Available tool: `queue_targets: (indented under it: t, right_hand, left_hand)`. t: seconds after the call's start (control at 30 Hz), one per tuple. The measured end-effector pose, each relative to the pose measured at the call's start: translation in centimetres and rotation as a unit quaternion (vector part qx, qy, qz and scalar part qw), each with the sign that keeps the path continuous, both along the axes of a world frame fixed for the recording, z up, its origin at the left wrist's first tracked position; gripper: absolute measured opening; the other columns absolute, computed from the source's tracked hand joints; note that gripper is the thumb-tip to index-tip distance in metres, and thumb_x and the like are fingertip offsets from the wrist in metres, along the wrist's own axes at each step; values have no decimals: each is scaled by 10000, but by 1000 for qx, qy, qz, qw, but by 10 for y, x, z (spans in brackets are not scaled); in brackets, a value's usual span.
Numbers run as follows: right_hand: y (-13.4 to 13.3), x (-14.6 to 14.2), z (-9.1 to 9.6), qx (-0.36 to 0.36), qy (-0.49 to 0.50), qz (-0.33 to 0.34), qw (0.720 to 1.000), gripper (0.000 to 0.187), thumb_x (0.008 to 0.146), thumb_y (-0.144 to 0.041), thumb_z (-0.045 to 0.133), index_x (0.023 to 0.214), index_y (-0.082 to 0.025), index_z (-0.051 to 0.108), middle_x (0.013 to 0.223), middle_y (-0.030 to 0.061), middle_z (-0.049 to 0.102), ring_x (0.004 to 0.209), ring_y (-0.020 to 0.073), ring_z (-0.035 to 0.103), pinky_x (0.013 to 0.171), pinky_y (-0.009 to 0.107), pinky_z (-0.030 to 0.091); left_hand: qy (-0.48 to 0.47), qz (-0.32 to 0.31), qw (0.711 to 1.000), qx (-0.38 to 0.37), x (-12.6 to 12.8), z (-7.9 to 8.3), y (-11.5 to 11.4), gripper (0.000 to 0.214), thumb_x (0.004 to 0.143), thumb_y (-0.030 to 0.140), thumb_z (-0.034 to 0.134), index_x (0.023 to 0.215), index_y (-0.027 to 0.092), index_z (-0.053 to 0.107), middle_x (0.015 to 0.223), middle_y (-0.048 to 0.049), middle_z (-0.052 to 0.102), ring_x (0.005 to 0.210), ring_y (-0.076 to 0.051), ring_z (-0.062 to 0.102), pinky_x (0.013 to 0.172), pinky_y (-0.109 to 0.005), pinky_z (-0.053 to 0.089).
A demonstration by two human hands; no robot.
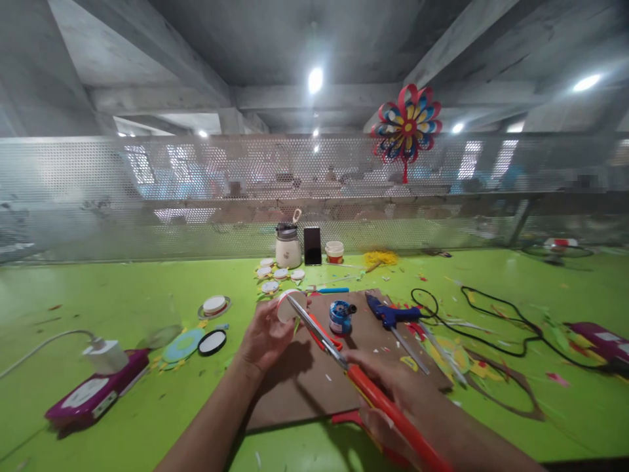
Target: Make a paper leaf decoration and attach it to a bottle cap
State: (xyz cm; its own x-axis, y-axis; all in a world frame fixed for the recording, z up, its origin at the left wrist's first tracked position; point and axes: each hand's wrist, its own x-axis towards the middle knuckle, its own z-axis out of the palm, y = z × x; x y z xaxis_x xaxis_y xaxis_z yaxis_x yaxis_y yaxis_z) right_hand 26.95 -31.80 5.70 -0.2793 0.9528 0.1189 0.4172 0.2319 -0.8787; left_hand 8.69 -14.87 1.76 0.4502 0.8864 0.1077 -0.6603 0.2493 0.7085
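Observation:
My left hand (269,337) holds up a white round disc with a thin red edge (289,307), which looks like the base of a paper cup. Long scissors (376,388) with orange-red handles are in my right hand (403,383), and their blade tips reach across the disc's face. Whether the blades touch it I cannot tell. Below both hands lies a brown board (287,396). On it stand a blue patterned jar (339,318) with a black object at its top and a blue glue gun (390,313). An orange-red looped piece (324,337) lies behind the blades.
Several white discs (280,273) sit behind the board, near a white bottle (287,250), a phone (312,246) and cups (335,252). Purple power strips (98,390) flank the green table. A black cord (496,347) crosses the right side. A perforated screen (236,216) stands behind.

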Motion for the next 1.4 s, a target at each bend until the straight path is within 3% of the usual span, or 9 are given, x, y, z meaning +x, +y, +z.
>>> queue_targets:
  t: [0.27,0.4,0.53,0.73,0.97,1.2,1.4]
  right_hand:
    - [1,1,-10,-1,-7,-30,1000,540,662,-129,570,1196,-206,578,727,-9,513,612,132,409,551,220,369]
    - [1,1,-16,1,-8,-50,999,553,665,-120,578,1207,-228,584,744,4,574,650,149,461,569,212,399]
    - [7,3,-24,19,-42,-50,998,528,614,-111,586,1132,-201,628,780,19,606,660,153,471,577,220,401]
    - [12,5,-28,64,-35,-36,997,565,649,-196,586,1214,-200,595,824,32,602,706,171,475,633,253,415]
    - [14,7,-36,46,31,-10,998,568,692,-333,625,1243,-201,578,856,40,594,736,170,504,678,259,434]
    - [13,3,-26,23,78,30,996,604,660,-372,722,1228,-213,593,863,40,608,755,180,544,753,283,467]
    - [16,8,-38,-12,81,13,997,557,670,-348,710,1204,-235,601,743,-6,525,648,137,473,647,246,446]
  left_hand:
    - [2,7,1000,-11,0,0,0,167,726,222,671,848,111,692,902,-126,741,922,-248,684,879,-339,507]
    - [11,-16,1000,3,-2,-1,0,245,760,269,637,903,83,709,922,-154,738,878,-245,685,833,-339,523]
    - [14,-18,1000,6,-3,0,-1,232,763,257,636,909,92,709,949,-154,739,954,-270,675,899,-362,498]
    - [13,-16,1000,-17,-6,-1,0,179,759,237,653,871,108,705,922,-116,742,912,-245,691,956,-371,474]
    - [16,-27,1000,6,-8,-5,4,224,770,242,631,901,84,721,976,-137,740,970,-251,672,981,-370,454]
    - [23,-33,999,19,-9,-6,4,208,791,244,621,900,109,735,978,-124,746,951,-243,679,937,-352,471]
    - [15,-44,998,52,-8,-5,4,224,780,253,615,896,113,746,980,-129,748,968,-253,675,925,-361,477]
